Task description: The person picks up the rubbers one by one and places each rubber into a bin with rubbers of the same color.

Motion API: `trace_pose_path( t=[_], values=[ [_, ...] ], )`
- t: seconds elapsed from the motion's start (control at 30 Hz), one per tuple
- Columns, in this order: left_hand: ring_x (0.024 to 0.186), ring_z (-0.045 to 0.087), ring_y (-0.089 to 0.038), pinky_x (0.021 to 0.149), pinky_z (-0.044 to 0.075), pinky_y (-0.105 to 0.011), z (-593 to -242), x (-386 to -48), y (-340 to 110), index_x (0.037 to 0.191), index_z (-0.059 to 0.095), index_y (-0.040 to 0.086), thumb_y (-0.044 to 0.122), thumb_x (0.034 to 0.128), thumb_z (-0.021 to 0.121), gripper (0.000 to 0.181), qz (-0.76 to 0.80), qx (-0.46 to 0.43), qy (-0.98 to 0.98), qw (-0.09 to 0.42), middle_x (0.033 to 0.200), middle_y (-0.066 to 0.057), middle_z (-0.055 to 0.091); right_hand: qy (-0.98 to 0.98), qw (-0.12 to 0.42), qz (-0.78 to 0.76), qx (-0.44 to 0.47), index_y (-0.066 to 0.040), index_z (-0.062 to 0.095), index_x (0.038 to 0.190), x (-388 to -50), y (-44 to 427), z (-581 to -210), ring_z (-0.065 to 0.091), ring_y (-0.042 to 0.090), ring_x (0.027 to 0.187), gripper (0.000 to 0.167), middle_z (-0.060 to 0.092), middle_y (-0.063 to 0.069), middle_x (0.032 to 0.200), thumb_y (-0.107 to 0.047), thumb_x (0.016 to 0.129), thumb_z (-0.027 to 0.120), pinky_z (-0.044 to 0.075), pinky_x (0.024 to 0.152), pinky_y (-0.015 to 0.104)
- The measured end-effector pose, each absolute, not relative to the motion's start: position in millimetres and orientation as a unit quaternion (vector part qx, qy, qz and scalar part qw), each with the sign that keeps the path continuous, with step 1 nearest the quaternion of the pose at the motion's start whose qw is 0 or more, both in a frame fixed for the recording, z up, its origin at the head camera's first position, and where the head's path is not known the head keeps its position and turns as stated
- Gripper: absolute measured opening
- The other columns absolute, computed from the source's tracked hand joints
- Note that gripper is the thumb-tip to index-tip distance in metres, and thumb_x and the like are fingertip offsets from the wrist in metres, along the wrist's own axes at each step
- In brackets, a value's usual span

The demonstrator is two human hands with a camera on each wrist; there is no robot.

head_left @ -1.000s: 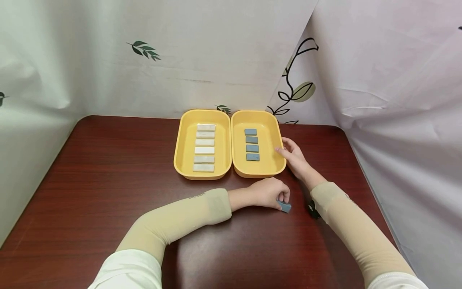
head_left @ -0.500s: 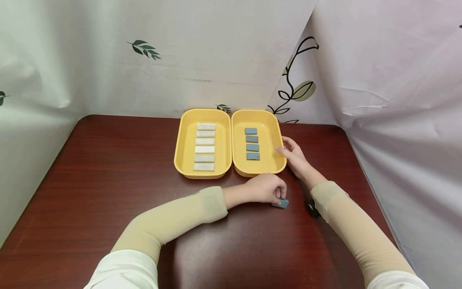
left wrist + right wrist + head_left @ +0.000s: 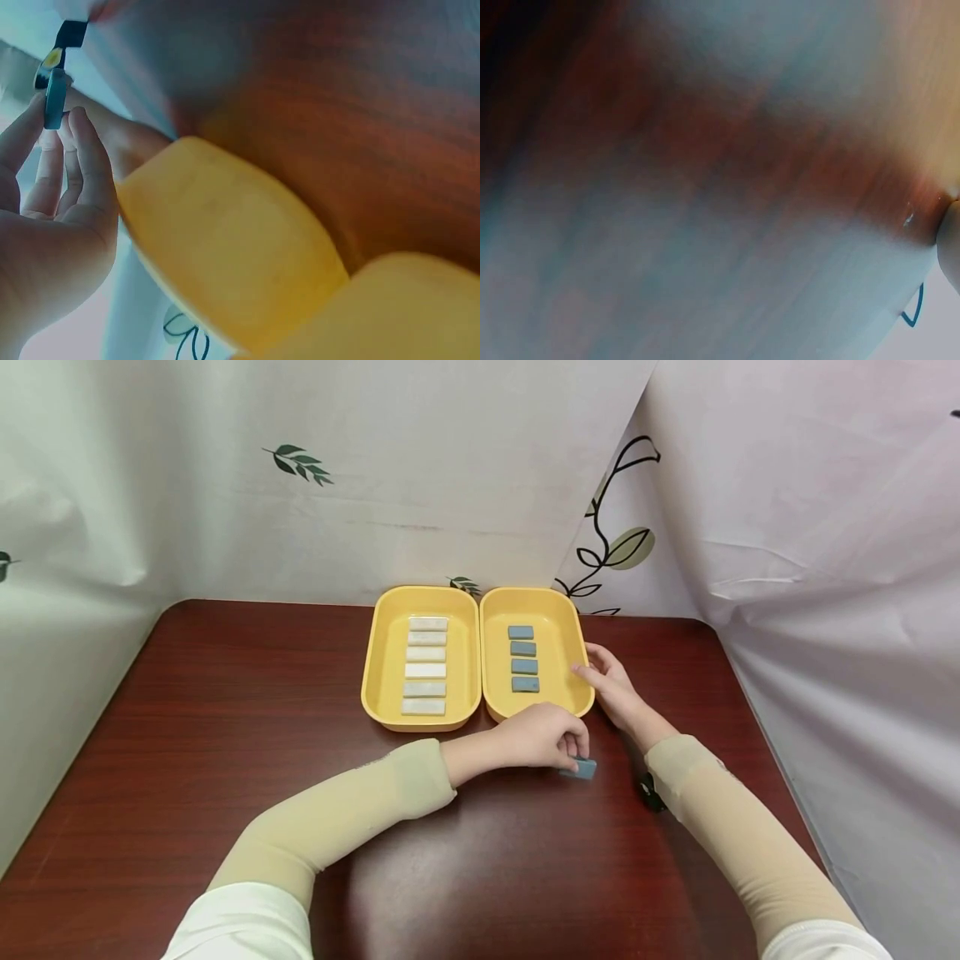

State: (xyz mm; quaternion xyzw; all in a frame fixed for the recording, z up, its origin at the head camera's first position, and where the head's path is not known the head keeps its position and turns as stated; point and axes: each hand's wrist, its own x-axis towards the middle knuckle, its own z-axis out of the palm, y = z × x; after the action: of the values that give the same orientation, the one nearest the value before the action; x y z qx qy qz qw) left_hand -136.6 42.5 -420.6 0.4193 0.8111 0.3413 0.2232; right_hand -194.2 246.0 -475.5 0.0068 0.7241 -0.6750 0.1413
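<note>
In the head view my left hand (image 3: pixel 542 737) pinches a small blue-grey rectangular block (image 3: pixel 583 768) between thumb and fingers, in front of the right yellow tray (image 3: pixel 558 710). The left wrist view shows the same block (image 3: pixel 55 101) at the fingertips. My right hand (image 3: pixel 613 687) grips that tray's right side, thumb over the rim and fingers outside. Inside lie several blue-grey blocks (image 3: pixel 524 667) in a column. In the right wrist view only a bit of a finger (image 3: pixel 950 247) shows at the right edge.
A second yellow tray (image 3: pixel 367 693) stands close against the first on its left, holding a column of several whitish blocks (image 3: pixel 425 670). Both rest on a dark red-brown wooden table (image 3: pixel 225 710). White printed cloth (image 3: pixel 450 485) hangs behind and at the sides.
My left hand has moved a little left and away from me toward the right tray, carrying the block. The right hand has stayed on the tray's rim.
</note>
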Motion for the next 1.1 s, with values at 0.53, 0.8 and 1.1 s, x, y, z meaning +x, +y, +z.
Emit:
trace_pose_path(
  t=[0.53,0.8,1.1],
  values=[
    [0.083,0.069,-0.010,0.078,0.053,-0.012,-385,-160,22,0.101,0.080,0.009,0.011,0.0904,0.085,0.012,0.364,0.397,0.823,0.182,0.090,-0.003,0.077,0.724,0.133,-0.676,0.010,0.004,0.032,0.159,-194,246,-479,0.061,0.004,0.111,0.059,0.054,0.007,0.137,-0.009,0.106,0.054,0.057,0.089,0.014],
    [0.084,0.071,-0.011,0.080,0.055,-0.014,-377,-176,13,0.101,0.080,0.009,0.011,0.0900,0.086,0.013,0.378,0.375,0.832,0.156,0.092,-0.002,0.078,0.714,0.134,-0.687,0.008,0.004,0.032,0.159,-195,245,-478,0.063,0.001,0.107,0.058,0.056,0.005,0.131,-0.008,0.106,0.054,0.057,0.086,0.014],
    [0.085,0.072,-0.016,0.081,0.058,-0.019,-384,-195,1,0.101,0.080,0.004,0.008,0.0889,0.086,0.014,0.395,0.352,0.836,0.147,0.092,-0.007,0.079,0.712,0.134,-0.689,0.014,0.005,0.032,0.159,-195,243,-477,0.062,0.004,0.108,0.058,0.055,0.004,0.132,-0.008,0.106,0.055,0.058,0.087,0.016]
  ],
)
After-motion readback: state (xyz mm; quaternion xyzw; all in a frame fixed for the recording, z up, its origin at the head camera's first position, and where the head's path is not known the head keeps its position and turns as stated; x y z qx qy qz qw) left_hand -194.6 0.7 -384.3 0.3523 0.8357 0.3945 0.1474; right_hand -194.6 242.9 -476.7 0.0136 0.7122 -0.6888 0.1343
